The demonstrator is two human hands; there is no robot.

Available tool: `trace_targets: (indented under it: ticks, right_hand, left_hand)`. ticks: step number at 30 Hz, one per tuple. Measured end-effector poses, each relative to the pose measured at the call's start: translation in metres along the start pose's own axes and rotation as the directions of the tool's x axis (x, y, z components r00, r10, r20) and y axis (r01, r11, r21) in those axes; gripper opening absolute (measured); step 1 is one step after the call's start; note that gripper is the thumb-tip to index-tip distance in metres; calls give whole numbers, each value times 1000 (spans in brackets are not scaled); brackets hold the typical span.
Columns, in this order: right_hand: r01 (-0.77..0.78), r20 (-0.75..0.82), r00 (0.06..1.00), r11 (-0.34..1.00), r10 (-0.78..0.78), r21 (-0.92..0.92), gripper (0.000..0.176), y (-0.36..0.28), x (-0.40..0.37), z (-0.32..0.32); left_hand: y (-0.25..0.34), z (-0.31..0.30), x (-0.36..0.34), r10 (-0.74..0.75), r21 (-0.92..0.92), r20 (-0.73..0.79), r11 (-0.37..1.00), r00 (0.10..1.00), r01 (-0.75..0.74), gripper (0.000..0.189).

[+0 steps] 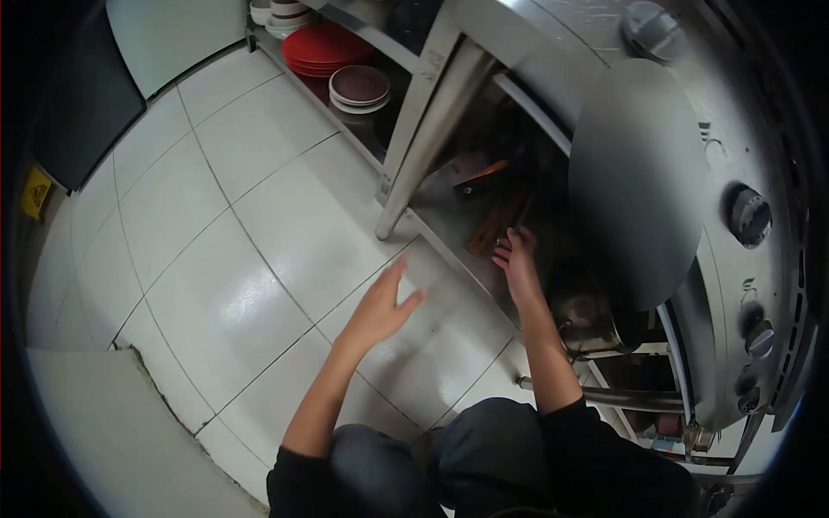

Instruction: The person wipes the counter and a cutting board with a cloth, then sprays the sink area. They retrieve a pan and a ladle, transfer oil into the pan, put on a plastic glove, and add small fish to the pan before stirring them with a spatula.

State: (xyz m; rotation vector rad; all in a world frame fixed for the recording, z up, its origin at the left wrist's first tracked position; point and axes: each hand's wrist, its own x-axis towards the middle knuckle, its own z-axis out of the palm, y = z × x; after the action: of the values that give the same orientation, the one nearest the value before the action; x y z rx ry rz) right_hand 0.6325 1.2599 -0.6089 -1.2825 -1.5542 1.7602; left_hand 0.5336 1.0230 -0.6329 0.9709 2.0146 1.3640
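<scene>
My left hand (384, 302) hangs over the floor tiles, fingers stretched out and thumb apart, with nothing in it. Under the steel stove, my right hand (518, 259) reaches to the low shelf (445, 237). Its fingers are curled at the end of a brown, wooden-looking thing (494, 226); a small shiny spot shows by the fingertips, but what they grip is too dark to name. Behind that lies a dark item with an orange strip (484, 175). A metal pot (587, 315) stands on the shelf close to my right forearm.
A grey rounded metal panel (639, 181) juts out above my right arm, beside the stove knobs (749, 216). A steel leg (432, 142) stands at the shelf corner. Farther off, red plates (324, 47) and small saucers (359, 86) are stacked on another rack. White tiles (250, 293) cover the floor.
</scene>
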Motion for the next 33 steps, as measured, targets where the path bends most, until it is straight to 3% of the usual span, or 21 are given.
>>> trace_targets:
  ticks: [1,3,5,6,8,9,12,14,16,18,19,22,24,26,28,30,32,33]
  right_hand:
    - [-89,79,994,986,78,139,59,7,13,-8]
    - [-124,69,991,976,113,178,59,5,19,-8]
    - [-232,75,973,943,220,240,59,-5,19,2]
    - [-231,81,973,944,218,234,59,-10,17,7]
    - [-285,161,954,930,253,233,58,-14,14,14]
    - [-333,260,929,902,264,274,57,-11,19,16]
    - [-398,162,916,879,366,262,58,-4,23,24]
    - [-384,159,922,877,352,289,60,-8,19,28]
    - [-369,142,929,876,341,310,62,-7,20,26]
    - [-412,243,911,762,333,500,68,-7,24,19]
    - [-417,243,909,761,340,497,68,-7,21,16]
    - [-420,248,908,722,339,550,67,-6,24,18]
    - [-273,215,956,867,197,416,53,0,32,20]
    - [-249,204,962,898,184,363,44,7,34,21]
    - [-210,191,969,927,156,310,35,3,36,20]
    - [-316,214,942,893,257,320,24,0,35,18]
    - [-307,165,951,873,262,380,22,-8,29,18]
    - [-297,132,955,887,267,354,20,-9,28,14]
  left_hand:
    - [8,16,28,-4,-163,-96,987,995,-11,69]
    - [17,48,74,8,-321,-262,942,965,-94,73]
    - [27,60,109,141,-95,-431,975,891,-201,75]
    - [32,59,125,140,-96,-438,975,888,-201,75]
    - [41,58,151,-181,-62,-413,983,893,171,75]
    - [44,60,155,-184,-63,-412,983,892,174,75]
    - [49,66,155,-106,58,-465,987,879,150,64]
    - [57,73,146,-216,-54,-434,975,874,215,50]
    - [53,82,141,-182,-22,-466,981,866,194,39]
    - [46,92,137,-85,-67,-325,995,942,67,36]
    - [45,101,136,-33,-53,-383,999,923,14,28]
    - [48,106,126,-55,-173,-288,985,956,5,26]
    - [50,98,123,-40,-207,-277,978,960,-19,25]
    - [54,87,120,13,-156,-179,987,984,-42,26]
    - [51,85,127,29,-132,-237,989,971,-62,27]
    - [46,84,137,38,-103,-294,992,955,-71,27]
    - [34,84,152,29,-100,-405,992,914,-76,24]
    - [33,80,155,59,-23,-367,997,928,-72,25]
